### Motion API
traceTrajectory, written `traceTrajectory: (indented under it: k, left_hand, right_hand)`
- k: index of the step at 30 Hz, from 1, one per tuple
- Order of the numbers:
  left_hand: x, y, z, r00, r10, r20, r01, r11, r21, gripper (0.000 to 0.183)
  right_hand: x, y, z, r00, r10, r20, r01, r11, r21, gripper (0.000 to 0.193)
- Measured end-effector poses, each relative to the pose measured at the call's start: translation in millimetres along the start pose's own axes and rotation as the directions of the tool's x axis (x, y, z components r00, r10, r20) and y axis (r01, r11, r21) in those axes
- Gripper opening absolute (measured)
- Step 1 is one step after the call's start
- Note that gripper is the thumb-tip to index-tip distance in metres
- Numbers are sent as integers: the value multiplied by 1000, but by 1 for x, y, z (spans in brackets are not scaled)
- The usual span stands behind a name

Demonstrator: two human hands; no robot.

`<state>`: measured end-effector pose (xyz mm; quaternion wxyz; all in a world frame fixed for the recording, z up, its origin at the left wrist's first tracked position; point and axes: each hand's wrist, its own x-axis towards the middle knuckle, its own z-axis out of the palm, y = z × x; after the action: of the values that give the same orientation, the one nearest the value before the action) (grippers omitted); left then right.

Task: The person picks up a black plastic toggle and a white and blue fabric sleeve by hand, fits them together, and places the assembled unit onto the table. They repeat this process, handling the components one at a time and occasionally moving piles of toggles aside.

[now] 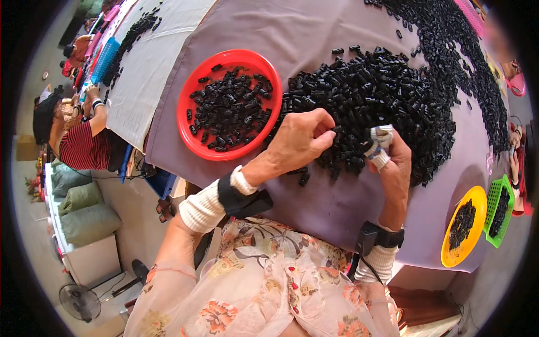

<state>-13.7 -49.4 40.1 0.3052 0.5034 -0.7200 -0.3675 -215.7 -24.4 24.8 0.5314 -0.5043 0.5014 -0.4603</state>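
Observation:
A large heap of small black plastic pieces lies on the cloth-covered table in front of me. My left hand is held over the heap's near left side, thumb and forefinger pinched together; whatever is between them is too small or hidden to name. My right hand, with pale tape wrapped round its fingers, is curled at the near side of the heap. Dark pieces sit right at its fingertips, and I cannot make out which of them it grips. Left of my left hand stands a red round tray with many of the same black pieces inside.
A yellow plate and a green basket, both with black pieces, are at the right. More black pieces spread along the far right. At left, a person in a striped shirt works at another table. A fan stands lower left.

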Motion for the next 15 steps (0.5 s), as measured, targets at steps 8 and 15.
traceTrajectory:
  k: [8, 15]
  left_hand:
    - [-21, 20, -19, 984, -143, 107, 172, 916, -362, 16]
    - [-32, 23, -23, 983, -161, 93, 186, 846, -499, 21]
  right_hand:
    - [1, -8, 30, 992, 6, 125, -14, 998, 65, 22]
    - [-3, -9, 35, 991, 6, 136, -32, 981, 192, 23]
